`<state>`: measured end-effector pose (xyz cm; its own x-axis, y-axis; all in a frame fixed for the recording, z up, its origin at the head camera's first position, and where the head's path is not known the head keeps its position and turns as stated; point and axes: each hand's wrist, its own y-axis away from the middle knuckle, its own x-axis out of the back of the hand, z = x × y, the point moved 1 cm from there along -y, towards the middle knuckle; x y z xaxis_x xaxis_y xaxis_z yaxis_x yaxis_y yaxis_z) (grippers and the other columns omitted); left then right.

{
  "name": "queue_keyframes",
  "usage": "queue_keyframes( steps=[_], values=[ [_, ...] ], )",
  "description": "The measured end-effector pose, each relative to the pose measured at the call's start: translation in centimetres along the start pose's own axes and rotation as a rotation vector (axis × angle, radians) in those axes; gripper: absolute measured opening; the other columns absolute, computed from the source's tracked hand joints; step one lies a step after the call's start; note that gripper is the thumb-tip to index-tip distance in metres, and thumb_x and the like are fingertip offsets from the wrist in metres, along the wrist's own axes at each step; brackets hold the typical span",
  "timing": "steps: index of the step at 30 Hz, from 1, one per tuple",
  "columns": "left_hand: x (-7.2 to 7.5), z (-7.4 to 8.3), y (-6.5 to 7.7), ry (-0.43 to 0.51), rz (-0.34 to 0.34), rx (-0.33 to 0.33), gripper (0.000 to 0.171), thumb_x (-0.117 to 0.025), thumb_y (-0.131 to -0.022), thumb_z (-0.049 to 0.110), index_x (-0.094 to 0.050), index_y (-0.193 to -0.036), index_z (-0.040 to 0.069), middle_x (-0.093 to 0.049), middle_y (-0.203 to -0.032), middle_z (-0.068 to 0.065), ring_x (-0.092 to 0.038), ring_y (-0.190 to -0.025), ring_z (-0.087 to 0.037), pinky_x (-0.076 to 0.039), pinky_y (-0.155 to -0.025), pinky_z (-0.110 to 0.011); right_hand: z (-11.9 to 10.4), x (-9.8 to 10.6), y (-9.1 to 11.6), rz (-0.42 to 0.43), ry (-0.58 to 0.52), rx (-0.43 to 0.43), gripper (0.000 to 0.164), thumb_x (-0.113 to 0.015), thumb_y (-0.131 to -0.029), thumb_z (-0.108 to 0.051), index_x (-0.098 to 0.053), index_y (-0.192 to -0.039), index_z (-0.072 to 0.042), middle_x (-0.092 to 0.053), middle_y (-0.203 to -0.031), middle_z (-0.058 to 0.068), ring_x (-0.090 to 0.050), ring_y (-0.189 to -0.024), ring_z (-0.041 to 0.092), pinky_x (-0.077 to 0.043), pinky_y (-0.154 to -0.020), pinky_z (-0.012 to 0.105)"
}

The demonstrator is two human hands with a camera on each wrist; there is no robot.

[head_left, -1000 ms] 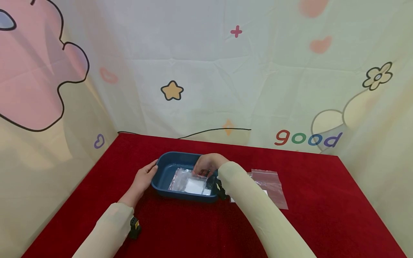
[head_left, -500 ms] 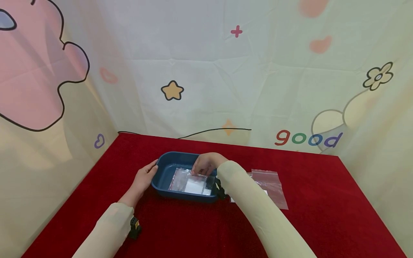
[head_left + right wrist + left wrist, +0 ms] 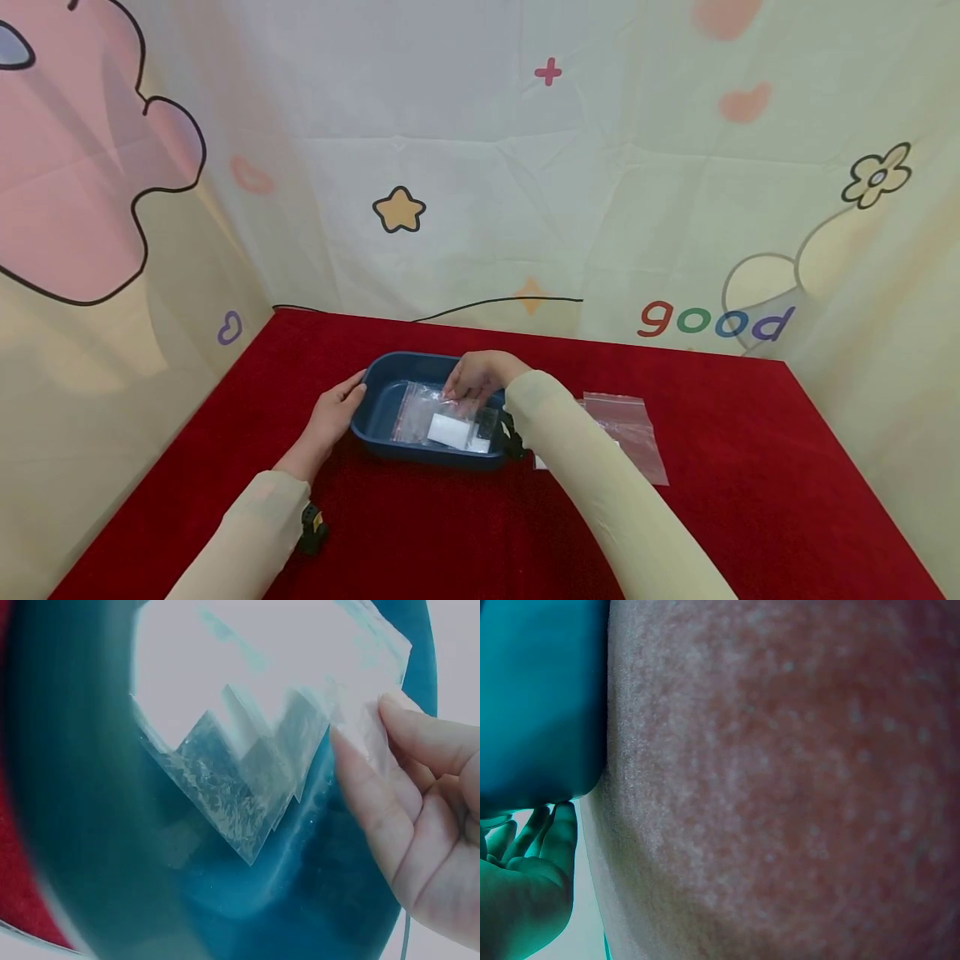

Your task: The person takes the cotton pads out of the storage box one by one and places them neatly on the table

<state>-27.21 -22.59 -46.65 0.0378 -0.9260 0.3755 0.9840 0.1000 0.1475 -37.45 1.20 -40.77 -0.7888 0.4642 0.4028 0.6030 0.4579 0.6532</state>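
The blue rectangular basin looks stiff, its long axis left to right; the left hand, fingers nearly straight, touches its left end. Inside, the right hand pinches a clear plastic bag, seemingly light, soft, slippery, best taken by an edge; held edge faces far side, long axis I cannot tell

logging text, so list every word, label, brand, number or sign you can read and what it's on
"good" in coloured letters on the backdrop cloth
"+", a pink sign, on that cloth
Nothing readable on the blue tray or the clear bags in and beside it
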Motion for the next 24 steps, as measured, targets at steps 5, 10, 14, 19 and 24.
queue_keyframes(
  steps=[5, 10, 14, 19, 24],
  values=[
    [0.0, 0.0, 0.1, -0.006, 0.003, 0.003, 0.051, -0.04, -0.112, 0.023, -0.034, -0.16, 0.007, -0.031, -0.167, -0.021, -0.03, -0.155, -0.041, -0.034, -0.124, -0.057, 0.0, 0.2, 0.4, 0.001, -0.006, 0.033, 0.023, -0.059, -0.102, -0.006, -0.074, -0.119, 0.0, -0.071, -0.079, 0.002, -0.067, -0.068, 0.011, -0.058, -0.066, 0.021],
    [0.0, 0.2, 0.3, 0.001, 0.0, 0.01, 0.051, -0.04, -0.112, 0.022, -0.033, -0.16, 0.008, -0.031, -0.167, -0.021, -0.03, -0.155, -0.041, -0.035, -0.124, -0.057, -0.1, 0.2, 0.8, -0.002, -0.006, 0.061, 0.025, -0.059, -0.102, -0.006, -0.073, -0.122, -0.001, -0.071, -0.08, 0.001, -0.067, -0.07, 0.011, -0.058, -0.067, 0.022],
    [0.1, 0.2, 0.3, 0.004, -0.002, 0.005, 0.052, -0.04, -0.112, 0.024, -0.033, -0.161, 0.008, -0.031, -0.167, -0.021, -0.029, -0.155, -0.042, -0.034, -0.124, -0.058, -0.5, 0.3, 1.3, 0.009, -0.005, 0.09, 0.025, -0.059, -0.102, -0.006, -0.073, -0.122, -0.001, -0.072, -0.081, 0.002, -0.069, -0.072, 0.011, -0.059, -0.068, 0.023],
    [0.2, 0.1, 0.0, -0.002, 0.001, 0.002, 0.052, -0.04, -0.112, 0.025, -0.033, -0.161, 0.008, -0.031, -0.167, -0.021, -0.028, -0.156, -0.041, -0.033, -0.124, -0.057, -1.0, 0.3, 1.7, 0.017, -0.003, 0.128, 0.025, -0.058, -0.103, -0.006, -0.073, -0.123, -0.001, -0.071, -0.08, 0.001, -0.069, -0.071, 0.011, -0.058, -0.068, 0.023],
    [0.1, -0.1, -0.1, -0.002, 0.0, 0.007, 0.052, -0.039, -0.112, 0.024, -0.033, -0.161, 0.009, -0.031, -0.167, -0.02, -0.028, -0.156, -0.04, -0.033, -0.125, -0.057, -1.1, 0.3, 1.8, 0.018, -0.011, 0.143, 0.026, -0.058, -0.103, -0.007, -0.072, -0.124, -0.001, -0.071, -0.08, 0.001, -0.069, -0.069, 0.011, -0.059, -0.067, 0.023]
  ],
)
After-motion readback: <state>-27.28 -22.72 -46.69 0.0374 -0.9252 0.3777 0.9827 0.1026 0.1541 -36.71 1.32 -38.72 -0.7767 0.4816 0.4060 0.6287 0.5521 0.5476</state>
